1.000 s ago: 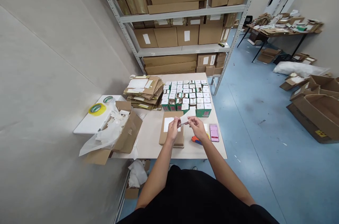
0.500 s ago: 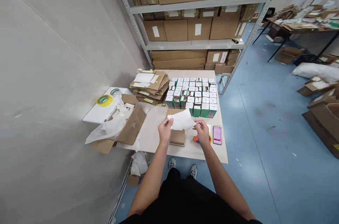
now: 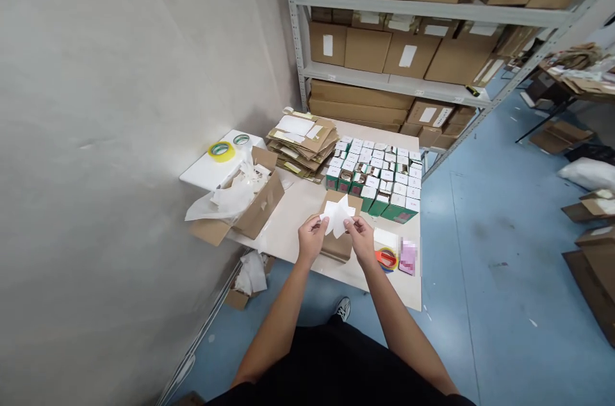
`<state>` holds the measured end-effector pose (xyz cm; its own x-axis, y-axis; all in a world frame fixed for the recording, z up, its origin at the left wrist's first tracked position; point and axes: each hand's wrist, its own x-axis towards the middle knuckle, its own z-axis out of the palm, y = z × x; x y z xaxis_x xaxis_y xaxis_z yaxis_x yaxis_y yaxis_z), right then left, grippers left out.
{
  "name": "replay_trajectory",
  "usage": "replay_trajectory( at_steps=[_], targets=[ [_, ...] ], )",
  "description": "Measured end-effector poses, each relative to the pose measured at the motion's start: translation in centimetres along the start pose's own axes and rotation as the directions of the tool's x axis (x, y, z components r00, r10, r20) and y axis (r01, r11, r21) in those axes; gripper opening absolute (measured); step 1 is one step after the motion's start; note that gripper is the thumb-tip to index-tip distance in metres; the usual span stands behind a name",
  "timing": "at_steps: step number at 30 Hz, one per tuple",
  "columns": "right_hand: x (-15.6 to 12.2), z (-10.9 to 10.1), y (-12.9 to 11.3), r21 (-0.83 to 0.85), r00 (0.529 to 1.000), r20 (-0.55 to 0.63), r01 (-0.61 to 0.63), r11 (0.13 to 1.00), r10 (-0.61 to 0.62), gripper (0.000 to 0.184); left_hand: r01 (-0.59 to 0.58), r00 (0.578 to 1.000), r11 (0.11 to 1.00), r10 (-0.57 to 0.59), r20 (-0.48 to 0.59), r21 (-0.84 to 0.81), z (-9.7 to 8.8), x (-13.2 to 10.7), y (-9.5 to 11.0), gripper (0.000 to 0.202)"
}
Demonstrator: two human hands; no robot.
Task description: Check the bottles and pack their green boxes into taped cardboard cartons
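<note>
My left hand (image 3: 312, 241) and my right hand (image 3: 361, 241) are close together above the table's front part, each pinching a white paper sheet (image 3: 339, 212). The sheet is bent into pointed flaps between them; whether it is one folded piece or two layers I cannot tell. Under it lies a flat brown cardboard piece (image 3: 337, 248), partly covered by the paper and hands. Beside my right forearm are an orange-handled tool (image 3: 385, 258), a yellow ring partly under it, and a white slip (image 3: 385, 238). A pinkish phone (image 3: 408, 257) lies further right.
Rows of green-and-white small boxes (image 3: 379, 166) stand behind the hands. Left of them is a stack of flattened cardboard (image 3: 302, 140). An open carton (image 3: 259, 207) with white paper scraps overhangs the table's left edge, near tape rolls (image 3: 221, 151). A loaded shelf (image 3: 355, 76) stands behind.
My hands have come closer together, and the sheet that was spread out flat is now bent into pointed flaps. The view has turned to the left, and the orange-handled tool shows more fully.
</note>
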<state>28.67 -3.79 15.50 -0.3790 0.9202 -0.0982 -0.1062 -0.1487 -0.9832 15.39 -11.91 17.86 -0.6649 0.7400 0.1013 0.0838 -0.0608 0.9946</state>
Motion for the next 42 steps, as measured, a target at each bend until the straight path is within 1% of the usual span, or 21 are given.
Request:
replay_trajectory(
  at_steps=[2, 3, 5, 6, 7, 9, 10, 11, 12, 14, 16, 18, 20, 23, 24, 26, 28, 30, 34, 38, 42],
  targets=[
    [-0.1, 1.9, 0.5, 0.027, 1.000, -0.029, -0.007, 1.000, 0.008, 0.035, -0.021, 0.999, 1.000, 0.020, -0.039, -0.023, -3.1, 0.5, -0.4, 0.035],
    [-0.1, 3.0, 0.8, 0.050, 0.999, -0.044, -0.020, 0.999, 0.022, 0.034, -0.031, 0.997, 0.999, 0.029, -0.074, -0.036, -5.0, 0.8, -0.6, 0.034],
    [-0.3, 5.2, 1.5, 0.091, 0.994, -0.086, -0.056, 0.994, 0.064, 0.032, -0.034, 0.980, 0.997, 0.018, -0.199, -0.075, -9.6, 1.5, -1.1, 0.034],
    [-0.4, 6.5, 1.8, 0.102, 0.990, -0.111, -0.072, 0.992, 0.084, 0.031, -0.027, 0.956, 0.994, -0.005, -0.292, -0.105, -12.1, 1.8, -1.3, 0.035],
    [-0.6, 7.9, 2.2, 0.105, 0.986, -0.133, -0.083, 0.991, 0.097, 0.030, -0.022, 0.914, 0.989, -0.039, -0.403, -0.145, -14.8, 2.0, -1.6, 0.038],
    [-1.2, 11.0, 3.0, 0.092, 0.983, -0.149, -0.094, 0.991, 0.107, 0.030, -0.045, 0.780, 0.978, -0.093, -0.619, -0.204, -20.2, 2.1, -2.1, 0.042],
    [-1.5, 12.7, 3.4, 0.074, 0.986, -0.129, -0.100, 0.992, 0.109, 0.030, -0.060, 0.721, 0.976, -0.102, -0.686, -0.208, -22.7, 1.8, -2.3, 0.043],
    [-2.0, 14.6, 3.8, 0.050, 0.989, -0.093, -0.109, 0.993, 0.113, 0.030, -0.070, 0.674, 0.977, -0.100, -0.732, -0.199, -25.1, 1.5, -2.5, 0.044],
    [-2.4, 16.5, 4.3, 0.021, 0.992, -0.045, -0.120, 0.993, 0.120, 0.030, -0.072, 0.648, 0.980, -0.094, -0.756, -0.183, -27.4, 0.9, -2.7, 0.044],
    [-3.5, 20.8, 5.7, -0.040, 0.986, 0.072, -0.145, 0.989, 0.148, 0.030, -0.056, 0.631, 0.986, -0.086, -0.771, -0.155, -31.2, -0.6, -3.0, 0.044],
    [-4.8, 25.2, 7.7, -0.092, 0.960, 0.195, -0.186, 0.978, 0.201, 0.031, -0.022, 0.627, 0.991, -0.086, -0.775, -0.128, -34.4, -2.3, -3.4, 0.042],
    [-6.2, 29.5, 10.4, -0.140, 0.909, 0.305, -0.251, 0.958, 0.283, 0.034, 0.020, 0.620, 0.996, -0.083, -0.780, -0.091, -37.3, -4.1, -4.0, 0.042],
    [-7.7, 33.6, 13.6, -0.205, 0.845, 0.380, -0.319, 0.925, 0.376, 0.038, 0.067, 0.621, 0.996, -0.083, -0.779, -0.052, -40.2, -5.8, -4.7, 0.042],
    [-9.9, 38.8, 18.7, -0.331, 0.764, 0.404, -0.391, 0.859, 0.504, 0.042, 0.141, 0.629, 0.990, -0.092, -0.772, -0.004, -44.7, -8.4, -6.0, 0.040],
    [-10.5, 40.2, 20.4, -0.380, 0.747, 0.379, -0.413, 0.828, 0.546, 0.041, 0.166, 0.626, 0.986, -0.091, -0.775, 0.018, -46.2, -9.2, -6.3, 0.040],
    [-11.6, 42.8, 23.3, -0.490, 0.730, 0.285, -0.447, 0.749, 0.622, 0.035, 0.215, 0.616, 0.974, -0.081, -0.784, 0.068, -48.9, -10.8, -6.9, 0.038],
    [-12.4, 44.8, 25.8, -0.578, 0.723, 0.201, -0.457, 0.676, 0.661, 0.031, 0.259, 0.616, 0.960, -0.079, -0.784, 0.106, -51.1, -12.4, -7.3, 0.037],
    [-12.8, 46.4, 27.9, -0.632, 0.717, 0.173, -0.445, 0.634, 0.676, 0.030, 0.298, 0.617, 0.947, -0.093, -0.782, 0.122, -52.8, -13.9, -7.6, 0.037],
    [-12.6, 48.2, 30.7, -0.709, 0.698, 0.172, -0.402, 0.579, 0.695, 0.027, 0.360, 0.591, 0.925, -0.125, -0.797, 0.122, -54.5, -16.3, -7.7, 0.036],
    [-12.0, 48.2, 31.7, -0.760, 0.693, 0.154, -0.372, 0.533, 0.704, 0.020, 0.389, 0.593, 0.914, -0.153, -0.791, 0.115, -54.9, -17.2, -7.3, 0.035],
    [-11.6, 46.7, 30.8, -0.752, 0.719, 0.155, -0.359, 0.553, 0.677, 0.014, 0.376, 0.599, 0.919, -0.143, -0.788, 0.119, -54.8, -16.5, -7.4, 0.033]
  ],
)
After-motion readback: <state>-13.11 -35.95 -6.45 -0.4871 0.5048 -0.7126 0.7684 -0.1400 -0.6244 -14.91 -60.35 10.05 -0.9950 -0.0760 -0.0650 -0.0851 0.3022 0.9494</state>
